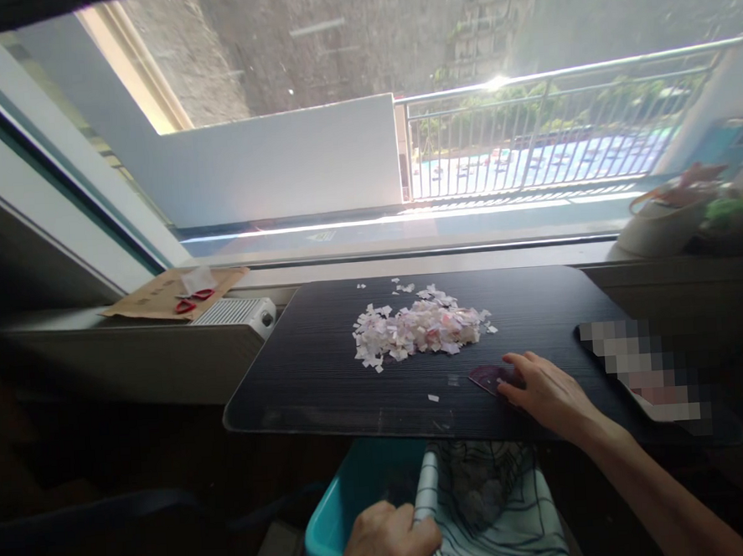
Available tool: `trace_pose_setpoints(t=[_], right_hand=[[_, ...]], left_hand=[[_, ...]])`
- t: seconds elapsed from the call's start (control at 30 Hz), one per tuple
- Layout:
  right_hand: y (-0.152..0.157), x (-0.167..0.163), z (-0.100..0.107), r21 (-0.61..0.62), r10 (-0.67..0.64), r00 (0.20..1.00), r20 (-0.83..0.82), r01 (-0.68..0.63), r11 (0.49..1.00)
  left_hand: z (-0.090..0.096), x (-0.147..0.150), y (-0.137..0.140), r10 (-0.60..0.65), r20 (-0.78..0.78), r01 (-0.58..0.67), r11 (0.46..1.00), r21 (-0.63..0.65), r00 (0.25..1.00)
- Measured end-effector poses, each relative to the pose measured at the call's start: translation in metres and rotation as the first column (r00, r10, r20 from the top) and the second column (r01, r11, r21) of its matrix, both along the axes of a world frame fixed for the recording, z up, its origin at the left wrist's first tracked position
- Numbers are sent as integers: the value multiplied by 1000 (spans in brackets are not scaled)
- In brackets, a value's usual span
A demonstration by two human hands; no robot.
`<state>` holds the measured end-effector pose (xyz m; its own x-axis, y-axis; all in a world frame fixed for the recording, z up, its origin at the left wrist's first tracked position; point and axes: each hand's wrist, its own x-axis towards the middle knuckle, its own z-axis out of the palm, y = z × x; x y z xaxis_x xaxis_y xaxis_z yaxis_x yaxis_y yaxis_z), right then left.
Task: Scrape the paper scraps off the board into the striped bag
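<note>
My left hand is closed around the rolled edge of a white, dark-striped cloth or bag, below the table's front edge. The cloth hangs open over a turquoise bin; pale bits show dimly inside. On the black tabletop, my right hand has its thumb and fingers on a flat, purple see-through piece, shaped like a protractor or set square. My palm hides part of it. A heap of small torn paper scraps lies beyond, with a few loose scraps nearer the front edge.
The black table stands against the window sill. A phone-like slab, its face blurred out, lies at right. Red-handled scissors rest on a brown paper bag beside a white radiator. A pale pot stands far right.
</note>
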<state>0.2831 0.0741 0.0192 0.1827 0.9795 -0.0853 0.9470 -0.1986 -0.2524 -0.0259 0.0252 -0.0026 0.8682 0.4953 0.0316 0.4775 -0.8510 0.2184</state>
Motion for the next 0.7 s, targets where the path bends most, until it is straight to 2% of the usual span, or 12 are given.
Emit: trace_pose_setpoints(t=[0.13,0.3,0.4,0.57,0.7], right_hand=[[-7,3,0,-4,1,1000,-22,-1,1000],[-19,1,1,34,49,995,90,-52,998],[-18,0,2,37,39,997,61,-42,998],[-16,4,-2,93,14,989,-146,-1,996],[-18,2,-7,166,121,910,-397,-58,984]], left_hand=[[-1,0,-3,27,0,-27,1000,-2,1000],[-10,0,-10,124,35,-123,992,-4,992],[-14,0,-10,120,51,-119,993,-23,991],[-13,-8,-7,100,71,-98,995,-26,992],[-14,-16,-11,148,58,-144,988,-57,987]])
